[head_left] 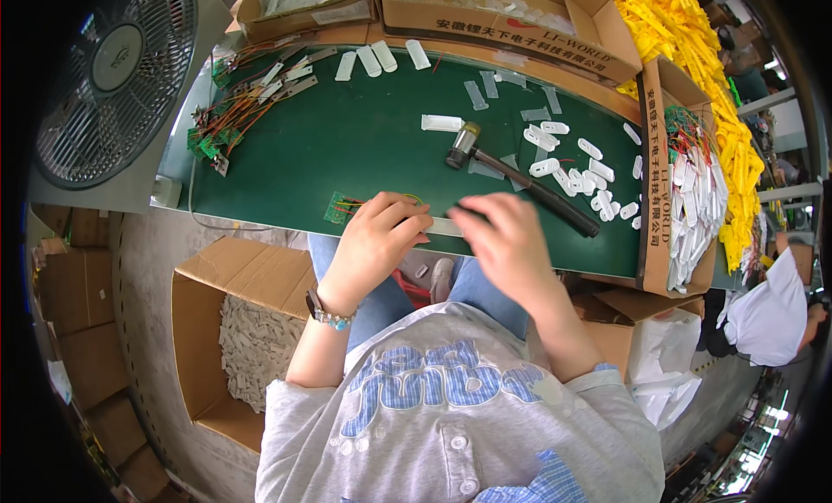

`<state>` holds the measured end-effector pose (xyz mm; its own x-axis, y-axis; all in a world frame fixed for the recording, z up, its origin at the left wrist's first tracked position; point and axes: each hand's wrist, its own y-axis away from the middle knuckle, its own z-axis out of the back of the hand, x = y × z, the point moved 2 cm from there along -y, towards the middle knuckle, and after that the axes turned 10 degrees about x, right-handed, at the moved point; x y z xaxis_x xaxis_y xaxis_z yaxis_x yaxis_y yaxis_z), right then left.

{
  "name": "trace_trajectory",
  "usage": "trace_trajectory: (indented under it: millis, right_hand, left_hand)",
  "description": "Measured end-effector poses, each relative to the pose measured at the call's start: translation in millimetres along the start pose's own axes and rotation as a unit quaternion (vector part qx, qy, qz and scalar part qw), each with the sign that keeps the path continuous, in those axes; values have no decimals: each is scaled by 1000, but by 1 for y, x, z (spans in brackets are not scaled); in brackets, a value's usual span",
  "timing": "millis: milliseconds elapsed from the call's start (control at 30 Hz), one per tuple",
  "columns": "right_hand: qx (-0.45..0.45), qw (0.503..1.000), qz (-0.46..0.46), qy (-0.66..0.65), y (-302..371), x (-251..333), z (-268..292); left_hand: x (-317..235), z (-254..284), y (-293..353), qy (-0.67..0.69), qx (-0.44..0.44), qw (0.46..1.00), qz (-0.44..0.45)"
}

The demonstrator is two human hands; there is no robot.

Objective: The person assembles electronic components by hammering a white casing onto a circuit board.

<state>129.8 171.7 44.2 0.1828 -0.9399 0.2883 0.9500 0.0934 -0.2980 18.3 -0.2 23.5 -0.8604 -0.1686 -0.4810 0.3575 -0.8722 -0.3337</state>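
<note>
At the near edge of the table, my left hand (381, 227) is closed, its fingertips pressed on a flat white strip (445, 227). Red and yellow wires run under that hand to a small green circuit board (334, 208) on its left. Over the strip's right end is my right hand (507, 239), smeared by motion, so its grip does not show. A hammer (529, 184) with a dark handle lies beyond the right hand. Past it sits a white plastic shell (442, 123), apart from both hands.
Wired circuit boards (217, 139) pile up at the left beside a fan (117, 65). Several white shells (591, 175) lie on the right of the green table (364, 113). Cardboard boxes (511, 31) line the back; another (654, 182) borders the right. An open carton (195, 347) stands on the floor.
</note>
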Motion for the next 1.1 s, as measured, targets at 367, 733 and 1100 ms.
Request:
trace_trajectory:
  millis: [367,733,1100]
  right_hand:
    - [109,976,-180,47,28,-74,49]
    - [64,988,-134,-39,76,-34,64]
    - [92,986,-114,79,88,-15,60]
  left_hand:
    - [-1,0,-1,2,0,1000,-9]
    - [-1,-1,-1,4,-4,1000,-13]
    - [-1,-1,0,3,4,1000,-6]
